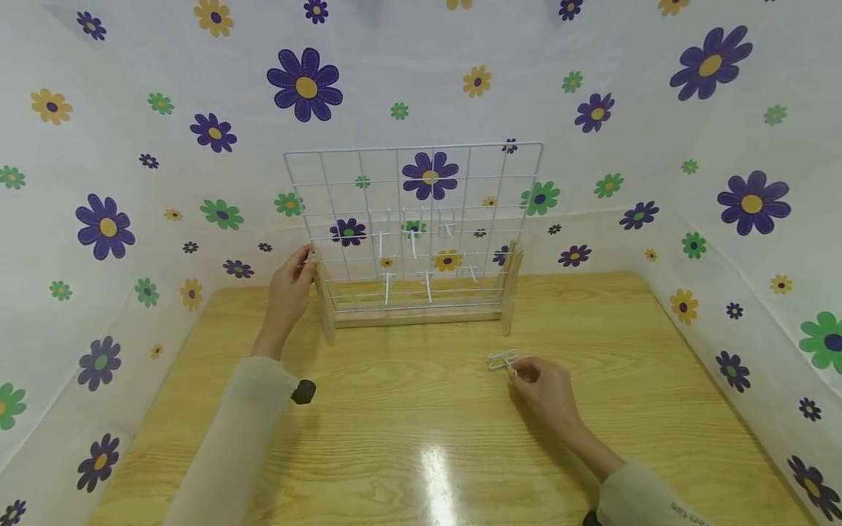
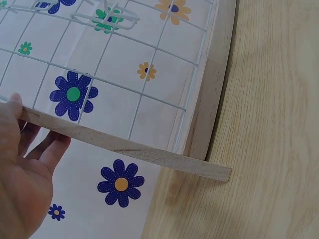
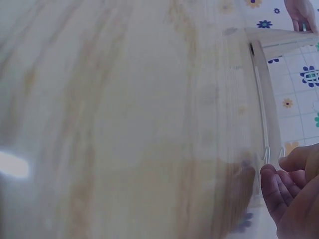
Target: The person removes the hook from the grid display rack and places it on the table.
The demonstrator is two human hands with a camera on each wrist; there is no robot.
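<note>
A white wire grid [image 1: 414,150] stands upright in a wooden frame [image 1: 421,318], with several white hooks [image 1: 428,286] hung across its middle and lower part. My left hand [image 1: 289,288] grips the frame's left post [image 1: 323,303]. In the left wrist view the thumb lies on one side of that post [image 2: 124,143] and the fingers on the other. To the front right of the frame, my right hand [image 1: 547,393] pinches a white wire hook [image 1: 498,360] between thumb and fingers over the table. Only a little of this hook [image 3: 266,155] shows in the right wrist view.
The frame rests on a wood-grain table [image 1: 395,394] near its back edge. Flower-printed white cloth [image 1: 421,44] encloses the back and both sides. A black piece [image 1: 304,392] sits at the left sleeve cuff.
</note>
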